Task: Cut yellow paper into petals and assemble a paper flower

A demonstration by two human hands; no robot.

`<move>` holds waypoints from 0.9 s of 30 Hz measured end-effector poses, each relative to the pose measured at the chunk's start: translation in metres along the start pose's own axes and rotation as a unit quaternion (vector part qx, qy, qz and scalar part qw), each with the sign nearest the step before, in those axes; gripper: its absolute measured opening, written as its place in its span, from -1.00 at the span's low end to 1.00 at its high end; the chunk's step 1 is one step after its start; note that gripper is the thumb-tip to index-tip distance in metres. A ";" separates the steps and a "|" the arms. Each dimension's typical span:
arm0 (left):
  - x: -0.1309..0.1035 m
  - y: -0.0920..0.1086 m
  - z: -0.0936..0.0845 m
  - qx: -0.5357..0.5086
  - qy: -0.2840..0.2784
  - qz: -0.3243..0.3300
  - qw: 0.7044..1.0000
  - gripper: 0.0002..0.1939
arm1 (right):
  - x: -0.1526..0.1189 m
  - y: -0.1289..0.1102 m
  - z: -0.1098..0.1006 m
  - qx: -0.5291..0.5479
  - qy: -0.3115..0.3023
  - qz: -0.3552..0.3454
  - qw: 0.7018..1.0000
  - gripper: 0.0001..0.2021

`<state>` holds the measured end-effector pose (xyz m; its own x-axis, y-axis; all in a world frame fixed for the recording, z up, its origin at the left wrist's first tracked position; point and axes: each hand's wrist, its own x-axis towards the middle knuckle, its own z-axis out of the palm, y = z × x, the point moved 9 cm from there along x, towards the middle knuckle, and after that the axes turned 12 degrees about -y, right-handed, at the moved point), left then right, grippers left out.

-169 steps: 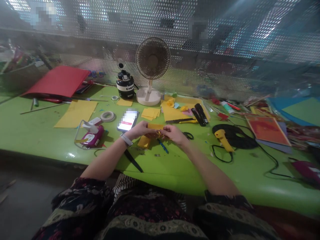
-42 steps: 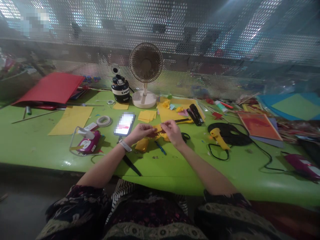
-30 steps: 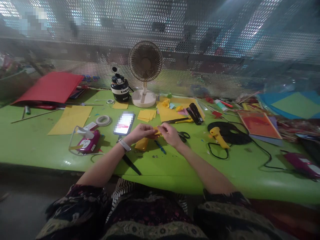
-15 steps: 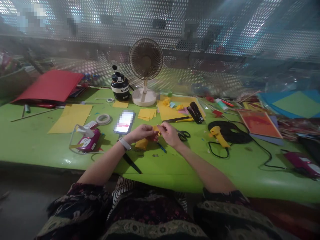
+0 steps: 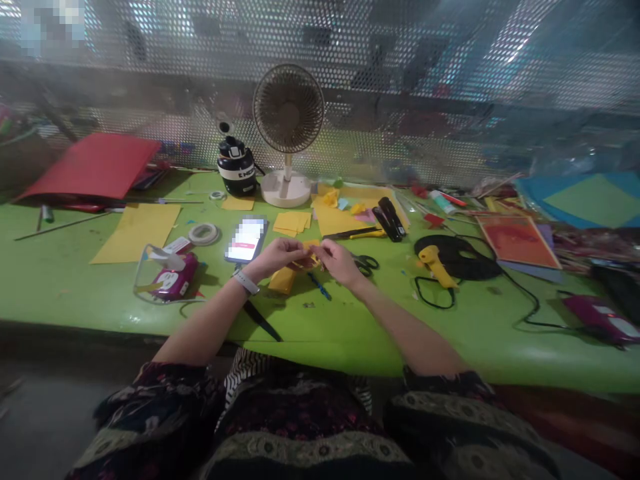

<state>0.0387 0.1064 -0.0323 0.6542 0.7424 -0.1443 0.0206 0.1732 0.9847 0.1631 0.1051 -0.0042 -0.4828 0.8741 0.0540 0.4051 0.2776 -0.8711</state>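
Between my two hands is a small piece of yellow paper (image 5: 312, 244), pinched at its edges and partly hidden by the fingers. My left hand (image 5: 283, 256), with a pale watch on the wrist, is closed on its left side. My right hand (image 5: 338, 259) grips the right side. Under my left hand lies another yellow paper piece (image 5: 282, 281), and a blue pen-like tool (image 5: 319, 287) rests just below the fingers. Black-handled scissors (image 5: 366, 265) lie beside my right hand. A lit phone (image 5: 246, 239) is left of my left hand.
Behind stand a fan (image 5: 289, 110) and a black bottle (image 5: 237, 170). Tape (image 5: 203, 233) and a purple device (image 5: 175, 277) lie left. A stapler (image 5: 390, 219), yellow glue gun (image 5: 438, 267) and its cord lie right. Yellow squares (image 5: 292, 223) sit behind my hands.
The view has shifted slightly, moving the table's things a little up and left. My fingers have shifted on the yellow paper, which both hands still hold.
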 end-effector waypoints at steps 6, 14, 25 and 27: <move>0.000 0.001 -0.006 -0.007 0.028 0.025 0.999 -0.54 | 0.001 0.007 0.004 0.085 -0.027 0.021 0.996 -0.48; -0.002 0.005 -0.006 0.008 -0.006 0.019 1.000 -0.56 | -0.002 -0.008 -0.002 0.098 -0.027 -0.001 0.995 -0.61; -0.007 0.004 -0.023 0.047 0.104 -0.005 0.994 -0.62 | 0.000 -0.006 -0.028 -0.091 -0.055 0.024 0.994 -0.69; -0.009 0.000 -0.033 0.067 0.137 -0.031 0.988 -0.67 | -0.004 -0.007 -0.044 -0.238 -0.048 0.064 0.968 -0.75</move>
<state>0.0082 0.1210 -0.0340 0.4190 0.8837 -0.2086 0.1663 0.1512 0.9744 0.1962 0.1169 0.0226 -0.4648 0.8792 -0.1049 0.7679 0.3412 -0.5422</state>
